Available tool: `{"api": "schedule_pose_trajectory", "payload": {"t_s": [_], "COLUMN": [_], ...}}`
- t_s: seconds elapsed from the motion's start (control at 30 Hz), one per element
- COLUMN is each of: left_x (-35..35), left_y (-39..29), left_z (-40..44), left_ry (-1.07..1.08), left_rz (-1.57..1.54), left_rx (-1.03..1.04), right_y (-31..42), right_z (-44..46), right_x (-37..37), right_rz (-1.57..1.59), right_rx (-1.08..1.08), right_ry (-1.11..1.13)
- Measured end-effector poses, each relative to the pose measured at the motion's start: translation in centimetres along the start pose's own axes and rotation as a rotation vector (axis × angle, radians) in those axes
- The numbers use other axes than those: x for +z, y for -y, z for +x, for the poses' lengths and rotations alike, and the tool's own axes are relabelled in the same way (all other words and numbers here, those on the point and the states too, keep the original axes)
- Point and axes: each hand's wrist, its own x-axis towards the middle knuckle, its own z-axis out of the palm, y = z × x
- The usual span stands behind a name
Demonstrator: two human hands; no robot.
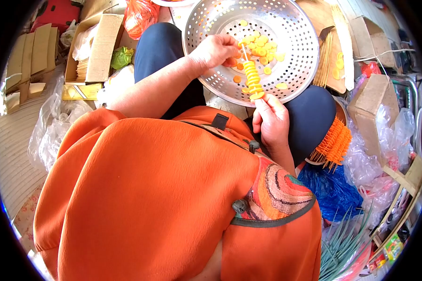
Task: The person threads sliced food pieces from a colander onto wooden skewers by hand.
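Note:
A large metal colander (297,70) with round holes rests across my knees and holds loose yellow-orange carrot slices (262,44). Over it, a thin wooden skewer (245,55) carries a row of carrot slices (252,77), tilted with its bare end away from me. My right hand (273,117) is closed around the near end of this skewer, by the lowest slice. At the far end my left hand (214,52) is closed, its thumb and fingers pinching a carrot slice beside the skewer's tip. Part of that slice is hidden by the fingers.
At right, a wooden board (315,16) bears a knife (326,32), bare skewers (324,61) and several slices. Loaded carrot skewers (335,140) stand by my right knee, near a blue plastic bag (330,189). Cardboard boxes (105,47) stand at left.

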Motion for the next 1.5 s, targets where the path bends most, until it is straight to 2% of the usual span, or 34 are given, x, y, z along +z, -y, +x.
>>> {"api": "schedule_pose_trajectory", "payload": {"t_s": [0.07, 0.17, 0.2, 0.3, 0.4, 0.7, 0.83, 0.9, 1.0, 1.23, 1.5], "left_x": [0.5, 1.3, 1.5, 2.3, 2.6, 2.9, 3.0, 3.2, 3.2, 3.1, 3.3], "left_y": [0.2, -0.3, -0.2, -0.7, 0.1, 0.5, 0.3, -0.7, -0.6, 0.2, 0.6], "left_z": [-0.2, -0.5, -0.4, -0.8, -0.4, -0.5, -0.5, -1.0, -0.9, -0.2, -0.2], "left_ry": [0.032, 0.127, 0.126, 0.187, 0.195, 0.159, 0.191, 0.249, 0.251, 0.265, 0.309], "left_rz": [0.093, 0.595, 0.596, 0.869, 0.926, 0.968, 0.973, 1.075, 1.085, 1.005, 1.092], "left_rx": [0.055, 0.095, 0.096, 0.091, 0.161, 0.188, 0.181, 0.073, 0.06, 0.098, 0.1], "right_y": [-0.1, -0.1, -0.2, -0.2, -0.3, -0.2, -0.2, -0.2, -0.4, -0.4, -0.4], "right_z": [0.0, -0.1, -0.1, -0.2, -0.2, -0.3, -0.4, -0.3, -0.3, -0.2, -0.2], "right_x": [0.0, 0.0, 0.0, 0.0, -0.1, 0.0, 0.0, -0.1, -0.2, -0.1, -0.1], "right_rz": [0.001, 0.007, 0.01, 0.01, 0.014, 0.025, 0.011, 0.009, 0.006, -0.013, -0.055], "right_rx": [-0.009, -0.008, -0.011, -0.015, -0.015, -0.021, -0.014, -0.018, -0.022, -0.025, -0.026], "right_ry": [-0.002, -0.003, -0.004, -0.008, -0.007, -0.002, -0.009, -0.001, 0.008, 0.02, 0.023]}}
